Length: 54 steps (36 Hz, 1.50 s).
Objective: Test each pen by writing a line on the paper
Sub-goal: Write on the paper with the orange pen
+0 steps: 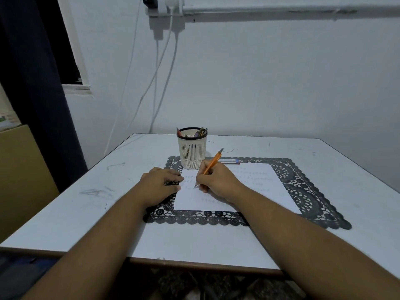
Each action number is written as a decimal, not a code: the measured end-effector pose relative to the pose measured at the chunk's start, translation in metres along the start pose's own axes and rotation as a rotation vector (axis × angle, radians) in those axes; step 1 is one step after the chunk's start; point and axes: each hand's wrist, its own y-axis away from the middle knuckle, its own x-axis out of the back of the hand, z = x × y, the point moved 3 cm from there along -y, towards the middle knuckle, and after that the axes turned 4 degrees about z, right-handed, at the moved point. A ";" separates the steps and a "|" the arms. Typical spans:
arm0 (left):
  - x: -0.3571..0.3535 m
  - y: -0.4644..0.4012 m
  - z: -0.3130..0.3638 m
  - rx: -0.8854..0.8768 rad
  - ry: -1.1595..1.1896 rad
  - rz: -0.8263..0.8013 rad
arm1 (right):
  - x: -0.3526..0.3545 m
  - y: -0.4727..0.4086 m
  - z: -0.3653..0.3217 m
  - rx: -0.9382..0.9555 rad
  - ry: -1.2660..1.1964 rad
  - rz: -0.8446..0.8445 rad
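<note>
The left hand (161, 184) lies on the left edge of the paper (255, 191) and the black lace mat (303, 191) beneath it, fingers loosely bent and pressing down, holding nothing; the fingertips seem to pin the sheet, though the dim light makes exact contact hard to read. Just behind it stands the white slotted pen cup (192, 148), several more pens leaning inside. To its right, the right hand (218, 181) pinches the orange pen (211, 164) low on the barrel between thumb and fingers, tip down on the upper-left part of the paper, clicker end tilted away toward the wall. Faint rows of looped marks already cross the sheet. Behind the hand a blue-capped pen (229, 161) lies flat at the paper's far edge.

The pen looks light, stiff and smooth, so a hold near the tip gives the best control. The sheet is thin and apt to slide on the mat, which is why a steadying press at its edge matters.
</note>
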 end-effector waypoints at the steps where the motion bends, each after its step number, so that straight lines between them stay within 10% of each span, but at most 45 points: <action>1: 0.000 0.000 0.000 -0.003 -0.005 -0.002 | 0.000 0.000 0.001 0.004 0.004 -0.002; 54: -0.001 0.000 0.000 -0.001 -0.026 -0.010 | -0.013 0.007 0.000 0.002 -0.050 -0.102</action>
